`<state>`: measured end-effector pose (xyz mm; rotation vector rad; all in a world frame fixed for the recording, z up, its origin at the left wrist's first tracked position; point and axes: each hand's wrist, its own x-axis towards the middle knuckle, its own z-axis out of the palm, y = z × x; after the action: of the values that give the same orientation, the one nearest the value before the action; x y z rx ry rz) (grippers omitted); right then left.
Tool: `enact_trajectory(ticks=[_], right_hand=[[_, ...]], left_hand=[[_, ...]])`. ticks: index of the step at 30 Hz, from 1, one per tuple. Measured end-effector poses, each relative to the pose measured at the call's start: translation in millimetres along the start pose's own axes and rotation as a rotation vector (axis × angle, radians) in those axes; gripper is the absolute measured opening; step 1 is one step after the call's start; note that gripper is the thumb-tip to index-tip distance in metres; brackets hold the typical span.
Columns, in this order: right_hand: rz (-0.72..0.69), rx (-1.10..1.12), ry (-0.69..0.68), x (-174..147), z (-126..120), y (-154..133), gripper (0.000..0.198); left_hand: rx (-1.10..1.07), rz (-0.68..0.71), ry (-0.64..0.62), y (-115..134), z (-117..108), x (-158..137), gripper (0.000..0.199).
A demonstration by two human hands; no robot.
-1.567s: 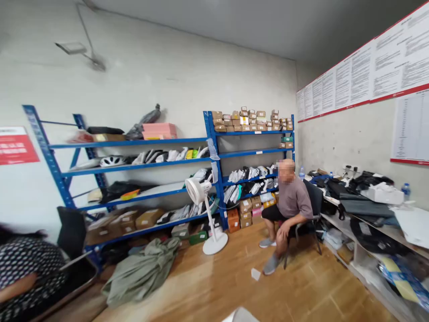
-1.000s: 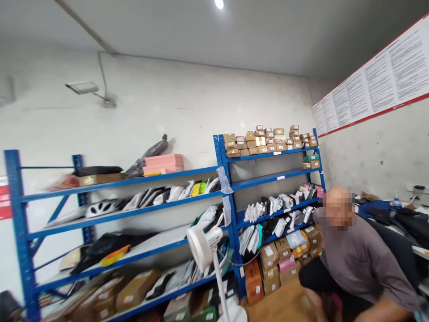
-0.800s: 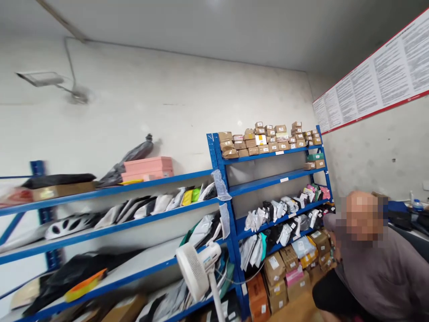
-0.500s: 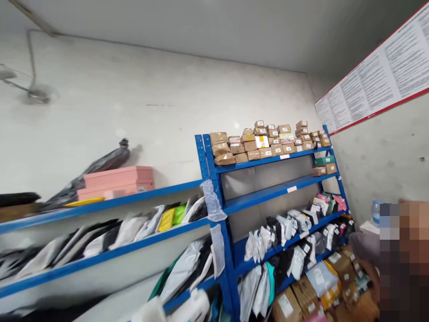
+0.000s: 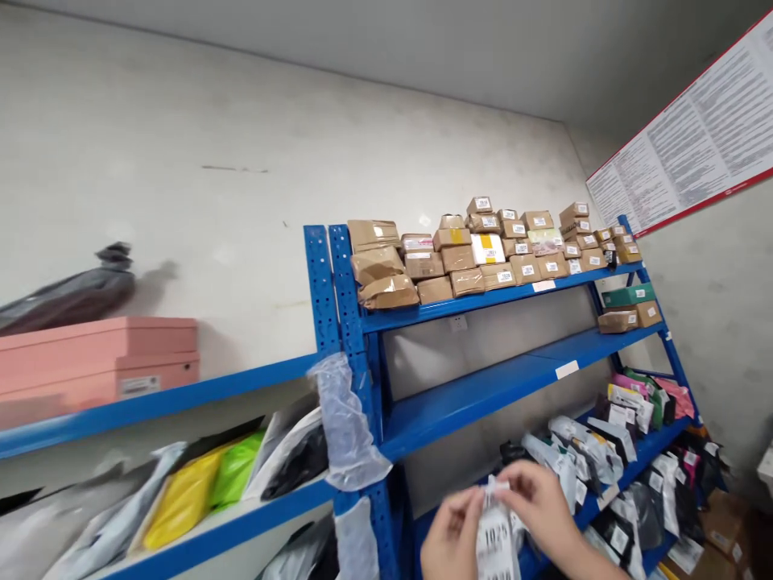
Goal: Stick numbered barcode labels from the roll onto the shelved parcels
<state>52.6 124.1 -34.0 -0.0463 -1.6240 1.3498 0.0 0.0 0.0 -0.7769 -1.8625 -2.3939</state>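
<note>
A white strip of printed number labels (image 5: 495, 538) hangs between my hands at the bottom of the view, the number 1025 readable on it and another number partly cut off below. My left hand (image 5: 450, 536) is closed, pinching the strip near its upper left edge. From the right, my right hand (image 5: 540, 506) pinches its top end, where the strip looks folded or peeled. Behind my hands are grey and white bagged parcels (image 5: 585, 447) on a blue shelf.
Small cardboard boxes (image 5: 468, 280) with number labels are stacked on the top shelf of the blue rack (image 5: 483, 399). To the left, another rack holds a pink box (image 5: 157, 358) and bagged parcels, including a yellow one (image 5: 193, 491). Plastic wrap (image 5: 347, 427) covers the near post.
My view has shifted right and closer to the rack. Both hands with the label strip now show clearly at the bottom. The person at the right edge has left the view.
</note>
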Motion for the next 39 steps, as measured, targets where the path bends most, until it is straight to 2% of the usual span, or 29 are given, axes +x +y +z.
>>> enact_trajectory(ticks=[1, 3, 5, 6, 8, 10, 13, 17, 19, 21, 23, 26, 28, 29, 31, 33, 34, 37, 38, 39], right_hand=[[-0.034, 0.042, 0.007, 28.0, 11.6, -2.3, 0.037], [-0.085, 0.115, 0.036, 81.0, 32.2, -4.2, 0.036], [-0.152, 0.118, 0.052, 126.2, 48.0, -1.5, 0.031], [-0.203, 0.089, 0.062, 145.5, 54.0, 1.0, 0.027], [-0.327, 0.001, 0.088, 179.4, 63.2, 6.2, 0.019], [-0.445, -0.081, 0.125, 210.1, 69.9, 10.1, 0.014], [-0.536, -0.143, 0.155, 256.4, 78.1, 12.5, 0.014], [-0.584, -0.175, 0.141, 322.4, 85.4, 7.9, 0.012], [-0.627, -0.174, 0.132, 358.3, 83.5, -1.4, 0.009], [-0.662, -0.179, 0.182, 396.9, 75.4, -15.6, 0.010], [-0.644, -0.205, 0.289, 436.1, 62.4, -30.9, 0.015], [-0.587, -0.281, 0.294, 483.1, 43.4, -45.8, 0.006], [-0.569, -0.344, 0.264, 497.6, 37.1, -48.3, 0.003], [-0.569, -0.376, 0.275, 498.8, 36.0, -48.0, 0.011], [-0.589, -0.452, 0.377, 490.7, 36.6, -45.9, 0.038], [-0.658, -0.514, 0.423, 474.6, 38.8, -43.0, 0.057], [-0.697, -0.514, 0.337, 465.9, 40.1, -41.4, 0.054], [-0.717, -0.348, -0.186, 447.2, 44.1, -35.4, 0.032], [-0.677, -0.269, -0.298, 444.7, 45.5, -33.4, 0.029], [-0.622, -0.190, -0.351, 444.1, 47.0, -31.7, 0.026]], left_hand=[[-0.049, 0.003, -0.033, 5.5, 3.6, 30.0, 0.047], [-0.180, -0.084, -0.094, 16.6, 10.2, 83.0, 0.055], [-0.251, -0.151, -0.167, 24.0, 16.0, 128.2, 0.066], [-0.247, -0.142, -0.199, 25.6, 18.8, 148.9, 0.066], [-0.183, -0.045, -0.217, 25.4, 25.5, 188.2, 0.054], [-0.099, 0.096, -0.185, 23.4, 34.4, 225.0, 0.041], [-0.056, 0.235, -0.102, 25.6, 50.3, 272.3, 0.045], [-0.091, 0.172, -0.251, 44.1, 66.3, 313.8, 0.050], [-0.077, 0.155, -0.270, 53.6, 70.7, 325.8, 0.053], [-0.030, 0.165, -0.243, 58.5, 74.0, 334.2, 0.051], [0.040, 0.213, -0.250, 58.6, 77.1, 340.7, 0.050], [0.108, 0.306, -0.304, 56.1, 81.9, 350.1, 0.050], [0.087, 0.338, -0.322, 56.7, 85.6, 356.6, 0.052], [0.070, 0.344, -0.328, 58.1, 87.6, 359.7, 0.054], [0.057, 0.357, -0.356, 62.8, 92.0, 365.5, 0.061], [0.080, 0.412, -0.384, 68.7, 96.8, 370.7, 0.055], [0.096, 0.460, -0.379, 72.0, 99.3, 373.2, 0.047], [0.097, 0.609, -0.298, 82.3, 107.4, 380.5, 0.037], [0.083, 0.635, -0.262, 85.7, 110.3, 382.7, 0.037], [0.075, 0.656, -0.223, 89.1, 113.1, 384.8, 0.036]])
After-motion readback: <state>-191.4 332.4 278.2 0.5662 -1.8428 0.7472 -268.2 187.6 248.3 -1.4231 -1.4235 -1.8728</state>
